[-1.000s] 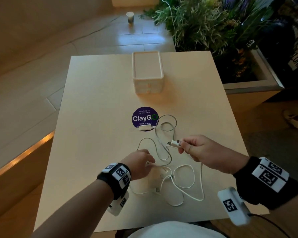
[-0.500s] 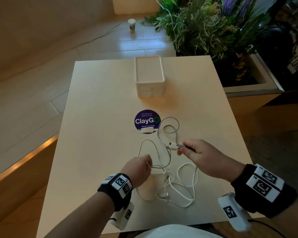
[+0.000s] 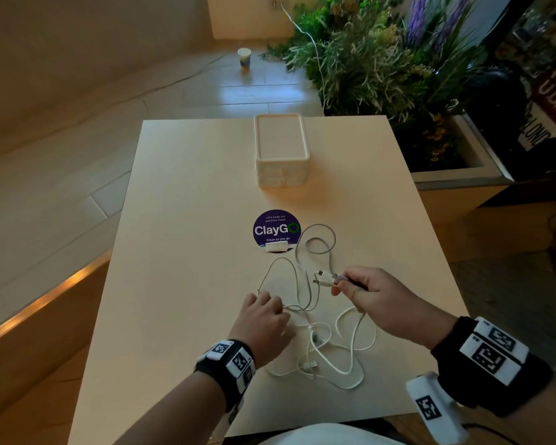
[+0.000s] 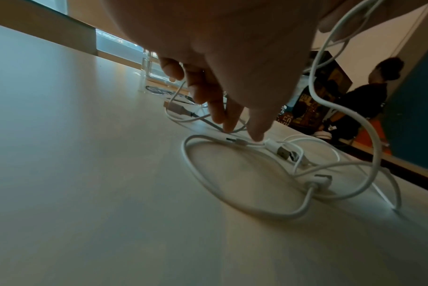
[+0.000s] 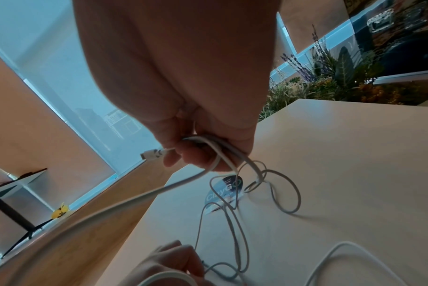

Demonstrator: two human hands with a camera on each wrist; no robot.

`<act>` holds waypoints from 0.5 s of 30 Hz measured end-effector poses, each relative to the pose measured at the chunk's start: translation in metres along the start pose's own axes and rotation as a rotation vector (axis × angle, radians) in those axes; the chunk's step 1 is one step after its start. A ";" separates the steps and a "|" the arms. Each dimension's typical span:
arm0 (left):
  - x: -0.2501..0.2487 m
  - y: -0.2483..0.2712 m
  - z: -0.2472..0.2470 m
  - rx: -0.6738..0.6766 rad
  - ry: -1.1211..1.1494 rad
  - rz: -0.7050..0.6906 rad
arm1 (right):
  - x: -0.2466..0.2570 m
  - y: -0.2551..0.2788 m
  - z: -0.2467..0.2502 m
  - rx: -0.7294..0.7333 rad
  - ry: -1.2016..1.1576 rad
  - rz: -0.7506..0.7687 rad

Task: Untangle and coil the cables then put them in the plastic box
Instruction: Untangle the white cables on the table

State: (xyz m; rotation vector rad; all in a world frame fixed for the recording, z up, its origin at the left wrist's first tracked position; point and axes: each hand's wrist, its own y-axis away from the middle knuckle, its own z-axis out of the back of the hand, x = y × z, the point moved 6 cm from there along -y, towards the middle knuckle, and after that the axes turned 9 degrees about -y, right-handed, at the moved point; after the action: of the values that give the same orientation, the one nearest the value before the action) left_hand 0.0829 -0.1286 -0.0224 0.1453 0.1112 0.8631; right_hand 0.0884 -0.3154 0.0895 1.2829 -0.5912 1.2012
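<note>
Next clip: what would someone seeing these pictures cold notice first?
Probably the tangle of white cables on the near half of the pale table, with the right hand holding cable ends lifted above it and the left hand pressing fingertips down onto the strands. Next, the purple round ClayGo sticker at the table's middle, and the white plastic box beyond it.

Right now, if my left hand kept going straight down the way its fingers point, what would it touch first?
Most likely the tangled white cables: the left hand points its fingertips down at a strand near a connector on the table. Whether they already touch is unclear.
</note>
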 end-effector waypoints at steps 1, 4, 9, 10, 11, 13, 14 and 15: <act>-0.002 -0.001 -0.001 0.019 -0.031 -0.011 | 0.002 0.001 -0.002 0.008 -0.023 0.003; -0.005 -0.001 -0.002 0.051 -0.071 -0.018 | 0.011 0.004 -0.006 0.040 -0.029 0.013; 0.004 0.002 0.020 0.033 0.108 0.113 | 0.014 0.002 -0.014 0.048 -0.007 0.002; 0.008 0.003 0.032 0.000 0.168 0.138 | 0.017 0.002 -0.015 0.018 -0.017 0.016; 0.010 0.004 0.047 -0.033 0.213 0.148 | 0.019 0.001 -0.016 -0.011 -0.037 0.035; 0.014 0.008 0.079 -0.084 0.291 0.134 | 0.023 -0.002 -0.019 -0.053 -0.051 0.089; 0.016 0.010 0.096 -0.100 0.329 0.119 | 0.026 -0.004 -0.022 -0.066 -0.043 0.113; 0.018 0.012 0.112 -0.110 0.363 0.101 | 0.029 -0.006 -0.025 -0.072 -0.039 0.129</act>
State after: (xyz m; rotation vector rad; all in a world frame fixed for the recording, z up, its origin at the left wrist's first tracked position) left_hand 0.1031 -0.1160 0.0896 -0.1115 0.3981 0.9878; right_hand 0.0969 -0.2813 0.1066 1.2249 -0.7487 1.2518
